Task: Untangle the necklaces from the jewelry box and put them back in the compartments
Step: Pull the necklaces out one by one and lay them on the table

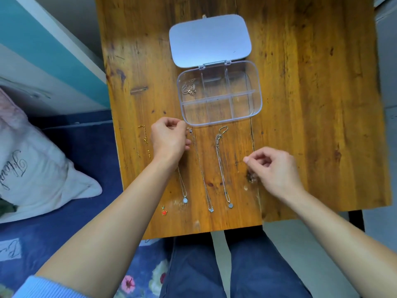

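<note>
A clear jewelry box lies open on the wooden table, its lid folded back. One bunched chain fills the far left compartment. Several necklaces lie stretched out in front of the box: a gold chain with a red heart pendant, a white-pendant necklace, a silver one and a grey-pendant one. My left hand pinches the top end of the white-pendant necklace near the box's front left corner. My right hand hovers curled to the right of the necklaces, with nothing visible in it.
The table's near edge runs just above my lap. A pillow and blue bedding lie to the left of the table. The bare wood at right has a dark knot beside my right hand.
</note>
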Action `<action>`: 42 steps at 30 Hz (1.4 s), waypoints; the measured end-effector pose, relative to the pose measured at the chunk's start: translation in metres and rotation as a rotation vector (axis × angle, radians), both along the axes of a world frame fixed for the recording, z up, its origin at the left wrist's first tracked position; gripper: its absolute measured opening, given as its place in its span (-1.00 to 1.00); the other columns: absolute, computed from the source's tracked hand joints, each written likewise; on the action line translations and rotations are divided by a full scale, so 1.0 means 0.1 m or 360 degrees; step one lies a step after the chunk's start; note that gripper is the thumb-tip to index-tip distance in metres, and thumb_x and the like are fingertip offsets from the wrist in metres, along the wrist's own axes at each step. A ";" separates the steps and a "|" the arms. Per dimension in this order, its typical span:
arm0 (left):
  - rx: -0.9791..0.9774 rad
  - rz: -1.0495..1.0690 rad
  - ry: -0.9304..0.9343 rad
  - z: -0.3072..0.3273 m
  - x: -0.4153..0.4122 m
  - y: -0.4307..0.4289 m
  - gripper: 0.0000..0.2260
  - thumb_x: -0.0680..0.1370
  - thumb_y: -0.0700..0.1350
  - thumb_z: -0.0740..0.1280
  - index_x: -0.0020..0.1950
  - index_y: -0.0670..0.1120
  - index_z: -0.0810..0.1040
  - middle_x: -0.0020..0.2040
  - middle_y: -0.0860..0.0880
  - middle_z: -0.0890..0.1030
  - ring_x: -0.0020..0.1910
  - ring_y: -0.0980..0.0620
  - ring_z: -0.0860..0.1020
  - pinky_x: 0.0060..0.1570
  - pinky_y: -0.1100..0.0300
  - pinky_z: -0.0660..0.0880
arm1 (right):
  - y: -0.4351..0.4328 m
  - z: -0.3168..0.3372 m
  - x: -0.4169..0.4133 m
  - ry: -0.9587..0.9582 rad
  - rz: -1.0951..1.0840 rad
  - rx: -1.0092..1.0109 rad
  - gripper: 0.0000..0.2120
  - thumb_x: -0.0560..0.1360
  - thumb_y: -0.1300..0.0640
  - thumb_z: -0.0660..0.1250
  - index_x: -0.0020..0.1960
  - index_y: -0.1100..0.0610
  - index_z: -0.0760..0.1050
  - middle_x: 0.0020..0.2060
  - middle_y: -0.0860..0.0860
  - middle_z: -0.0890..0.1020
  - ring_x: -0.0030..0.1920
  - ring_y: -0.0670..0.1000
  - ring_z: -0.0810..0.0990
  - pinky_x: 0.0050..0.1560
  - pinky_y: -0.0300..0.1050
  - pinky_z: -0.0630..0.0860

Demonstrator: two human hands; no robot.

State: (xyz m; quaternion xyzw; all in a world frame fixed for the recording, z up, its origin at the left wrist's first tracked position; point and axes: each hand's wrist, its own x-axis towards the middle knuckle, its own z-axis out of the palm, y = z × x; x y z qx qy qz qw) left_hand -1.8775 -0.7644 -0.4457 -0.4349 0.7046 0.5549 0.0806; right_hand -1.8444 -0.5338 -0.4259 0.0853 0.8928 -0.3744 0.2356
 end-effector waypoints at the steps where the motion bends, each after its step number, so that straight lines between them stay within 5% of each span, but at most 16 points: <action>1: -0.0017 0.0020 0.0045 0.00 -0.02 -0.07 -0.91 0.54 -0.20 0.24 -0.10 -0.10 0.53 -0.28 -0.09 0.60 -0.47 0.04 0.57 -0.54 0.25 0.50 | -0.05 0.05 -0.19 0.0081 -0.0026 -0.0039 -0.90 0.44 0.05 0.46 -0.24 0.03 0.62 -0.39 -0.05 0.64 -0.33 0.04 0.62 -0.21 0.11 0.61; 7: 0.0271 -0.0197 0.0100 0.00 -0.18 -0.27 -0.98 0.55 -0.11 0.38 -0.05 -0.04 0.58 -0.14 -0.14 0.64 -0.26 0.00 0.65 -0.41 0.25 0.56 | -0.74 0.22 -1.26 0.0376 0.0306 -0.0002 -0.94 0.42 0.10 0.39 -0.19 0.02 0.63 -0.35 -0.07 0.63 -0.24 0.05 0.66 -0.14 -0.03 0.58; 12: 0.0375 -0.0226 0.0120 -0.03 -0.23 -0.36 -0.87 0.51 -0.14 0.44 0.03 -0.13 0.60 -0.11 -0.19 0.67 -0.19 -0.07 0.67 -0.37 0.21 0.62 | -1.30 0.00 -1.61 0.0415 0.0785 0.0466 -0.81 0.47 -0.02 0.35 0.02 -0.01 0.66 -0.02 0.02 0.70 0.05 0.11 0.61 0.00 0.04 0.56; 19: 0.0402 -0.0219 0.0113 -0.08 -0.21 -0.37 -0.91 0.49 -0.12 0.46 -0.04 -0.07 0.61 -0.16 -0.12 0.68 -0.21 -0.05 0.69 -0.39 0.19 0.60 | -1.53 -0.25 -1.69 0.0575 0.0837 0.0891 -0.69 0.45 -0.12 0.37 0.03 0.09 0.64 -0.06 0.15 0.68 -0.02 0.24 0.63 -0.10 0.06 0.55; 29: 0.0406 -0.0230 0.0107 -0.07 -0.20 -0.38 -0.93 0.48 -0.09 0.47 -0.09 -0.01 0.61 -0.16 -0.13 0.68 -0.19 -0.08 0.71 -0.40 0.21 0.57 | -1.23 0.03 -1.54 0.0365 0.0305 0.0052 -0.84 0.44 -0.04 0.40 -0.19 0.04 0.62 -0.31 -0.05 0.64 -0.17 0.03 0.63 -0.13 -0.07 0.51; 32: 0.0320 -0.0270 0.0082 -0.03 -0.21 -0.38 -0.92 0.49 -0.10 0.47 -0.06 -0.04 0.62 -0.11 -0.16 0.68 -0.11 -0.13 0.69 -0.30 0.10 0.64 | -0.98 0.18 -1.44 0.0172 -0.0027 -0.0318 -0.93 0.45 0.15 0.42 -0.20 0.13 0.60 -0.39 0.03 0.63 -0.35 -0.05 0.66 -0.39 -0.23 0.48; 34: 0.0122 -0.0318 0.0081 0.01 -0.21 -0.35 -0.86 0.48 -0.09 0.48 -0.01 -0.07 0.63 -0.08 -0.14 0.68 -0.07 -0.12 0.66 -0.13 -0.01 0.64 | -0.83 0.21 -1.32 -0.0016 -0.0183 -0.0466 -0.98 0.44 0.27 0.41 -0.14 0.17 0.59 -0.37 0.09 0.62 -0.42 -0.09 0.63 -0.51 -0.28 0.40; 38: -0.0564 -0.0481 0.0449 0.20 -0.26 -0.21 -0.87 0.48 -0.20 0.42 0.01 -0.13 0.64 -0.04 -0.08 0.65 -0.09 0.00 0.59 -0.03 0.21 0.50 | -0.64 0.21 -1.15 -0.0279 -0.0345 -0.0576 -0.90 0.44 0.32 0.40 -0.07 0.18 0.59 -0.31 0.09 0.64 -0.39 -0.07 0.62 -0.50 -0.29 0.42; 42: -0.0580 -0.0823 0.0643 0.31 -0.47 -0.02 -0.84 0.50 -0.29 0.31 -0.01 -0.17 0.67 -0.04 -0.11 0.67 -0.09 -0.02 0.61 -0.03 0.13 0.53 | -0.51 0.20 -1.02 -0.0313 -0.0436 -0.0626 -0.88 0.40 0.33 0.40 -0.15 0.13 0.59 -0.29 0.07 0.66 -0.42 -0.09 0.55 -0.53 -0.30 0.35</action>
